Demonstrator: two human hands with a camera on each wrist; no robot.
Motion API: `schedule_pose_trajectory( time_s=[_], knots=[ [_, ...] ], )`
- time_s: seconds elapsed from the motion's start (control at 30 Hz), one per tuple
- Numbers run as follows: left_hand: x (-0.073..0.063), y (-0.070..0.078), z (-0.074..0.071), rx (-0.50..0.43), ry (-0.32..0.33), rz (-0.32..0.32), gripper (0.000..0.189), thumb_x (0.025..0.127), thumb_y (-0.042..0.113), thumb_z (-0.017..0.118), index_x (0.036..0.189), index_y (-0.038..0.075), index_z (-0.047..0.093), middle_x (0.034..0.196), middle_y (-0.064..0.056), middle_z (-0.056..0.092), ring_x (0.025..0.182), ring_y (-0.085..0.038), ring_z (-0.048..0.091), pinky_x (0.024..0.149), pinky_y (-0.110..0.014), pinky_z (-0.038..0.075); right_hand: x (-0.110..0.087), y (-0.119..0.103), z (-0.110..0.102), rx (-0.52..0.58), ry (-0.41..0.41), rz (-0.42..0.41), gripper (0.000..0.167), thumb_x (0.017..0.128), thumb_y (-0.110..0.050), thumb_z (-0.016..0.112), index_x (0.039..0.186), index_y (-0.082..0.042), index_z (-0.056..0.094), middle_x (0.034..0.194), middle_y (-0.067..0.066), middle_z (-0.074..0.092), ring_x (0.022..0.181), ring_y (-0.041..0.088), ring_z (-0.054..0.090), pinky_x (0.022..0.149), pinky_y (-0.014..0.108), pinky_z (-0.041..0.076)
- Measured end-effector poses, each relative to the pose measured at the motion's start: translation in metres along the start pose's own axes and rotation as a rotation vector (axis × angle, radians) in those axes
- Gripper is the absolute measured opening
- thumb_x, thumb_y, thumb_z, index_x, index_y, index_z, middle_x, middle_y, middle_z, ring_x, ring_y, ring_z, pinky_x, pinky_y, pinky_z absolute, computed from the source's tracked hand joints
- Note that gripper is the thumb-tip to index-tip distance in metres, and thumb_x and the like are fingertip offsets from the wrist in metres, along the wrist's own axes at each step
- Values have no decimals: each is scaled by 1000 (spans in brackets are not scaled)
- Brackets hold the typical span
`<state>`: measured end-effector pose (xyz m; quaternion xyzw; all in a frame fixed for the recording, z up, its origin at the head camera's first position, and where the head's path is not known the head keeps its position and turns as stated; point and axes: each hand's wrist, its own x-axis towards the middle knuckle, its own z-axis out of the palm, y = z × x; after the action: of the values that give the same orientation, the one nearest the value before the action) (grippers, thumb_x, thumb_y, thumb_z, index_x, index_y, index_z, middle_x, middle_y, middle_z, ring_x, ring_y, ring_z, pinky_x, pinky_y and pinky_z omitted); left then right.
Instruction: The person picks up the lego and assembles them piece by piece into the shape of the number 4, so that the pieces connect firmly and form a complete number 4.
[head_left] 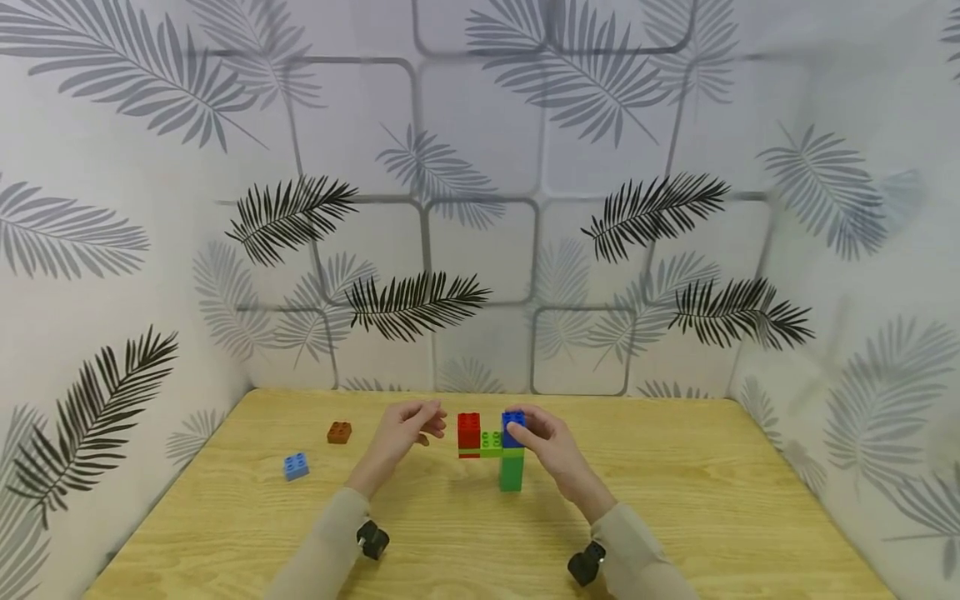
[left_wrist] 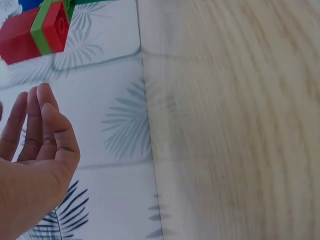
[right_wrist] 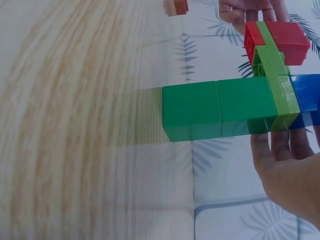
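A structure of toy building bricks stands upright near the middle of the table. Its column is two green bricks (right_wrist: 220, 110) topped by a blue brick (head_left: 513, 417). A flat light green piece (head_left: 491, 442) reaches sideways from the column, with a red brick (head_left: 468, 427) on its far end and a thinner red piece (right_wrist: 254, 36) beneath. My right hand (head_left: 551, 446) grips the blue brick, thumb on the near face, other fingers behind. My left hand (head_left: 405, 429) hovers left of the red brick, apart from it, fingers loosely bent and holding nothing.
An orange-brown brick (head_left: 339, 432) and a light blue brick (head_left: 296, 467) lie loose at the left of the wooden table (head_left: 225, 533). Behind the table hangs a white leaf-patterned backdrop (head_left: 480, 250), also along both sides.
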<state>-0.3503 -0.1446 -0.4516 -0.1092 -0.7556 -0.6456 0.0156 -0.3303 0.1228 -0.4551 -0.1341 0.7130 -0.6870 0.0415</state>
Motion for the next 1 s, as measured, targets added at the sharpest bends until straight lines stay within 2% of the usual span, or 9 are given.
schedule_pose_trajectory(
  time_s=[0.2,0.43,0.57,0.73,0.8,0.87,1.0],
  knots=[
    [1,1,-26,4,73,-43,29,98,32,61,109,7,71,97,-9,72,84,-17,68,76,-35,54,1,0,-1,12,2,2,42,96,-26,64,134,-9,58,121,10,64,121,40,54,110,54,38],
    [-2,-10,-55,65,145,-87,29,96,28,65,119,10,69,116,-13,68,102,-23,64,88,-46,52,1,2,0,-22,0,-2,44,96,-26,64,136,-11,56,122,11,64,114,29,59,109,51,40],
    [-4,-17,-67,114,219,-90,27,96,17,65,120,6,67,121,-14,65,105,-22,61,88,-45,52,1,2,0,-12,1,-11,45,96,-26,64,137,-10,55,123,14,63,113,27,60,109,52,39],
    [-6,-22,-80,127,291,-109,26,96,6,61,121,0,65,123,-19,64,105,-22,61,86,-41,53,2,2,0,1,-3,5,45,96,-26,65,136,-7,56,125,14,63,110,20,61,110,53,39],
    [-7,-25,-86,151,286,-96,27,96,4,60,122,-1,64,123,-20,64,106,-23,62,83,-38,53,2,2,0,1,-10,4,45,96,-26,64,136,-7,56,126,14,62,109,19,61,110,53,38],
    [-6,-27,-95,185,253,-72,27,96,4,60,122,0,64,122,-21,64,104,-25,62,79,-36,53,2,0,1,4,-9,-2,43,97,-26,64,135,-8,56,127,14,62,111,21,61,109,52,39],
    [-3,-34,-116,247,127,-15,28,95,4,62,122,0,64,122,-25,64,98,-33,64,74,-39,55,1,-1,2,2,-3,0,41,96,-25,64,134,-9,58,126,14,63,114,26,60,109,50,41]
  ],
)
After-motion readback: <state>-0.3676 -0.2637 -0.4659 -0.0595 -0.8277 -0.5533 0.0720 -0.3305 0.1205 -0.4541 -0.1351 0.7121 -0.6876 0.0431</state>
